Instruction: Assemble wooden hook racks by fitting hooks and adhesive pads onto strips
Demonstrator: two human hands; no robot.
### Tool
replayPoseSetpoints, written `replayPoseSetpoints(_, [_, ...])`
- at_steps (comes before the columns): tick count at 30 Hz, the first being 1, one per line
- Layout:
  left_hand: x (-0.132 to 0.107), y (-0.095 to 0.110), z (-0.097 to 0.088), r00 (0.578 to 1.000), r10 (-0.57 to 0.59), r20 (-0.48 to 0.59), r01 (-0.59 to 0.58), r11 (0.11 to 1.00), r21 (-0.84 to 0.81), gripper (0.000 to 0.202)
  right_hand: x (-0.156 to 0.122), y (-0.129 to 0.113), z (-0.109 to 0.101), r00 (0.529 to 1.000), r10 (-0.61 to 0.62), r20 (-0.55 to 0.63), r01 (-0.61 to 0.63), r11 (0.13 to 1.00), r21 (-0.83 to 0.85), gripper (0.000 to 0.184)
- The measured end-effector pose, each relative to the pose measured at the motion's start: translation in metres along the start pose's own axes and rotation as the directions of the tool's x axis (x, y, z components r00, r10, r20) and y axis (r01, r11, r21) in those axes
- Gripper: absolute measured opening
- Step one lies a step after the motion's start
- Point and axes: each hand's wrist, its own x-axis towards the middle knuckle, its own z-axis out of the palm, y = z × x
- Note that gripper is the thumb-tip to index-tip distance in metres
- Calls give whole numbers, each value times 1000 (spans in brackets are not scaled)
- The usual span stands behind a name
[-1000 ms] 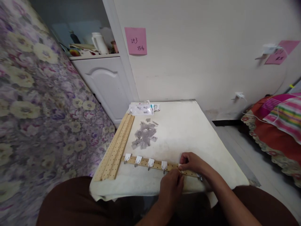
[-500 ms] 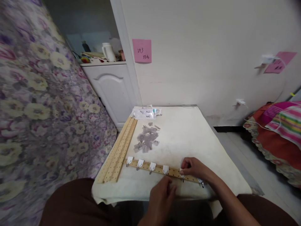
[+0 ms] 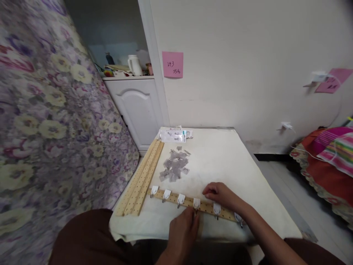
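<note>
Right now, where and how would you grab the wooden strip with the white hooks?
Perhaps pinch the wooden strip from above by both long edges, on the bare stretch between the second and third white hooks from the left: it lies flat and narrow, and the left hand is by the fourth hook.

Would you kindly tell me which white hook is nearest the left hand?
The fourth hook from the left: only its lower end is by the left hand.
</note>
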Motion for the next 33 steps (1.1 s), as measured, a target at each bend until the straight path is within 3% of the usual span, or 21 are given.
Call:
replayPoseSetpoints(8, [4, -1, 1, 999, 37, -22, -37, 999, -18, 23, 15, -9, 22, 995, -67, 72, 71, 996, -57, 21])
replayPoseSetpoints(22, [11, 2, 2, 998, 52, 31, -52, 999, -1, 26, 13, -3, 23, 999, 13, 49, -9, 996, -85, 17])
replayPoseSetpoints(33, [11, 2, 2, 998, 50, 40, -48, 998, -30, 26, 16, 6, 32, 990, 135, 44, -136, 991, 7, 16])
